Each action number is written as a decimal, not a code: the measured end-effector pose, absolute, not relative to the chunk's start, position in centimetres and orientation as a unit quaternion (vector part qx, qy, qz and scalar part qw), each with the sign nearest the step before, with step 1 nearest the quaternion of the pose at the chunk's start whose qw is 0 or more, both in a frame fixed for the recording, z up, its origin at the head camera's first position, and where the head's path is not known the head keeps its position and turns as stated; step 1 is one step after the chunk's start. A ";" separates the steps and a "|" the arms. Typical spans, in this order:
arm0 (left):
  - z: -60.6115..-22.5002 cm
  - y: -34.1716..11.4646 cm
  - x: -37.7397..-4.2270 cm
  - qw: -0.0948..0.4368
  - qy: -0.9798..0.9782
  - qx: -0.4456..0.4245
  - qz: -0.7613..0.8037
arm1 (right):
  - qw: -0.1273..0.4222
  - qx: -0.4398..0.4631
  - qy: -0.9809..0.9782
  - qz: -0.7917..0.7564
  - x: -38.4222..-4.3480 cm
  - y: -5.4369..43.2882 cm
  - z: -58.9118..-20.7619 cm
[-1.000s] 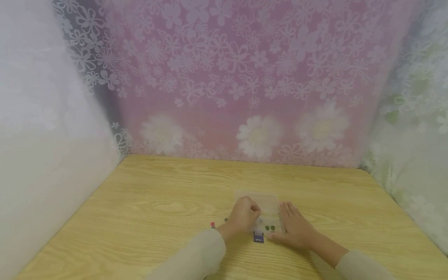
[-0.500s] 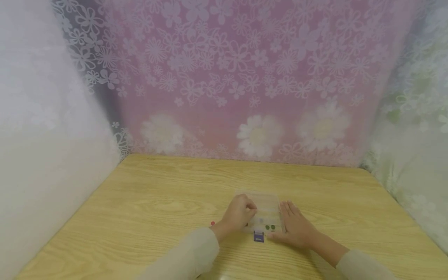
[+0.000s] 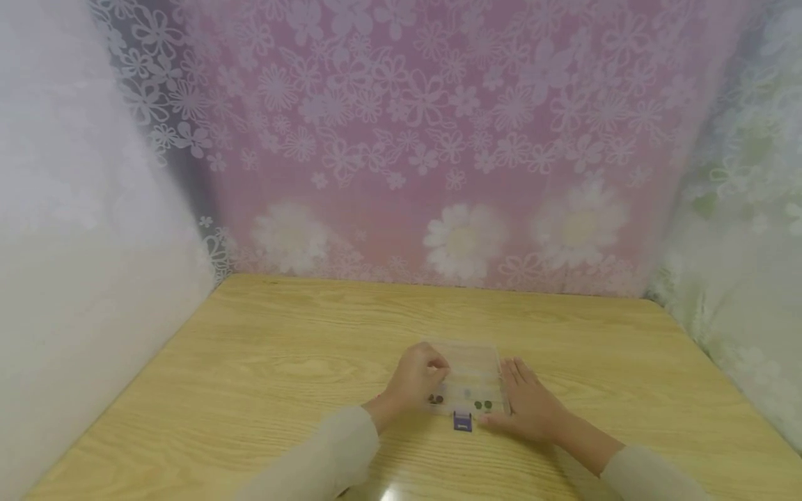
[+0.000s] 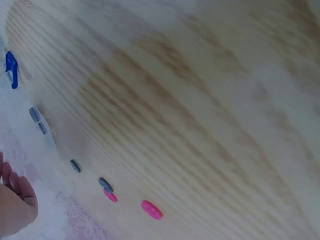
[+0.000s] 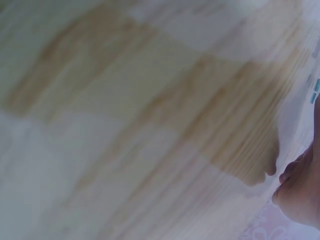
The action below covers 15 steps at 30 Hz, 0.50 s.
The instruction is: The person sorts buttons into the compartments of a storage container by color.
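A clear plastic box (image 3: 473,356) lies on the table, its blue latch (image 3: 462,422) at the front. Two green buttons (image 3: 483,405) sit in its front right part and dark buttons (image 3: 436,399) in its front left part. My left hand (image 3: 410,379) hovers over the box's left side, fingers loosely curled, nothing visible between thumb and index finger. My right hand (image 3: 535,409) rests along the right side with straight fingers, thumb near the front. Left of the box lie a grey button (image 4: 75,166), a pink button (image 4: 151,210), and another grey button (image 4: 104,184) overlapping pink.
The wood-grain table (image 3: 282,334) extends around the box. A pink flowered curtain (image 3: 438,139) hangs behind its far edge. Pale curtains stand at the left (image 3: 94,209) and right (image 3: 739,243) sides.
My left hand has moved left and slightly back from the box's middle, uncovering the dark buttons at front left. The right hand and box stay in place.
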<state>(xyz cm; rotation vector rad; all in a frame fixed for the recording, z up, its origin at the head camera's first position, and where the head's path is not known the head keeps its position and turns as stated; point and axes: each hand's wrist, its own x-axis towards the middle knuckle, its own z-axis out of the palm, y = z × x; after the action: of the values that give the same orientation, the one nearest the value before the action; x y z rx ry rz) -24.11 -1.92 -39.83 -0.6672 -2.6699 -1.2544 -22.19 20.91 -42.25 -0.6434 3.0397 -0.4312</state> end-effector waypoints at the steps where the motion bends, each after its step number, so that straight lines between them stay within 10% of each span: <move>1: -39.9 -2.1 -24.1 0.065 -0.880 -0.224 -0.415 | 0.001 -0.206 0.969 -0.137 -22.2 20.9 -42.3; 15: -40.7 -5.5 -24.7 0.083 -0.873 -0.212 -0.431 | 0.011 -0.203 0.968 -0.148 -22.1 21.1 -42.2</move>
<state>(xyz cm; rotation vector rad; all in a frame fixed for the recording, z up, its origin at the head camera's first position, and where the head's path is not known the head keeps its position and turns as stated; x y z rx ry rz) -24.73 -5.47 -40.73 -0.6329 -2.6078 -1.2874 -22.11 21.06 -42.18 -0.6346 3.0186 -0.4628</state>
